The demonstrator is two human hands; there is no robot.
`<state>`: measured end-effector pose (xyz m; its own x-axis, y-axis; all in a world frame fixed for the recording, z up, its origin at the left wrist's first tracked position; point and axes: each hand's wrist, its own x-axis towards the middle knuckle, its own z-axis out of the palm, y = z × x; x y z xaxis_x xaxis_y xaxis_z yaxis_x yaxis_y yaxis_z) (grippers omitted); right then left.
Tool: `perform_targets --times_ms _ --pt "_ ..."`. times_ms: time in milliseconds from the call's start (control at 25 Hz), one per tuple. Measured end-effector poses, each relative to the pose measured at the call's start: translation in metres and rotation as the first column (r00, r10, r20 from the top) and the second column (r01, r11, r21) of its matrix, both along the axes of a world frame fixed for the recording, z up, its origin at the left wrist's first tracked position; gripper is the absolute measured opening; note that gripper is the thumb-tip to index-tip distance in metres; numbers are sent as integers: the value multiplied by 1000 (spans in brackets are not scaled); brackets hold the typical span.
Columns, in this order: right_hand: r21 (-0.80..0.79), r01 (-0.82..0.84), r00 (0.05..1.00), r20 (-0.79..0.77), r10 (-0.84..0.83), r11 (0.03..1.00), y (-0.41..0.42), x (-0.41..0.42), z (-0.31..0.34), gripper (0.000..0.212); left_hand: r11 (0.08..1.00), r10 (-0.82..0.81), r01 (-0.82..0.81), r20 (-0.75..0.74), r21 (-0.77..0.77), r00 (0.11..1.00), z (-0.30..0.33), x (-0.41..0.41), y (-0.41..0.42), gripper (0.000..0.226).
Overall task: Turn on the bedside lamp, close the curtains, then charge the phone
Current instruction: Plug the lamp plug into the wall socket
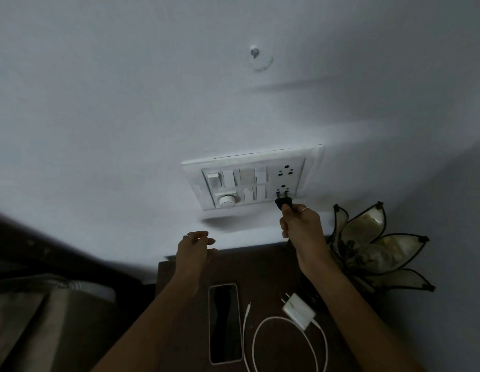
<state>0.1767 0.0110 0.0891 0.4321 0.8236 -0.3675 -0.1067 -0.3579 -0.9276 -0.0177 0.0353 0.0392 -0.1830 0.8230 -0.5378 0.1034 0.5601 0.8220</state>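
Observation:
My right hand (300, 226) pinches a black two-pin plug (283, 202), whose pins sit at the lower socket of the white switchboard (249, 178) on the wall. A lotus-shaped glass lamp (373, 245), unlit, stands at the right of the dark bedside table (179, 318). On the table lie a phone (224, 322) face up, a white charger adapter (297, 310) and its coiled white cable (287, 345). My left hand (193, 251) hovers over the table's back edge with relaxed fingers, holding nothing.
The switchboard carries several rocker switches, a round dial (228, 201) and an upper socket (286, 170). A bed with pale bedding (32, 318) lies to the left. A screw (254, 52) sticks out of the wall above. The room is dim.

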Motion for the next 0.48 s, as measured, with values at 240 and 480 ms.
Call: perform_targets --times_ms 240,480 --pt "-9 7 1000 -14 -7 1000 0 4 4 24 1000 -12 12 -18 -10 1000 -1 3 0 21" --pt "1 -7 993 -116 7 1000 0 3 7 26 1000 -22 22 -24 -10 999 -4 7 0 22"
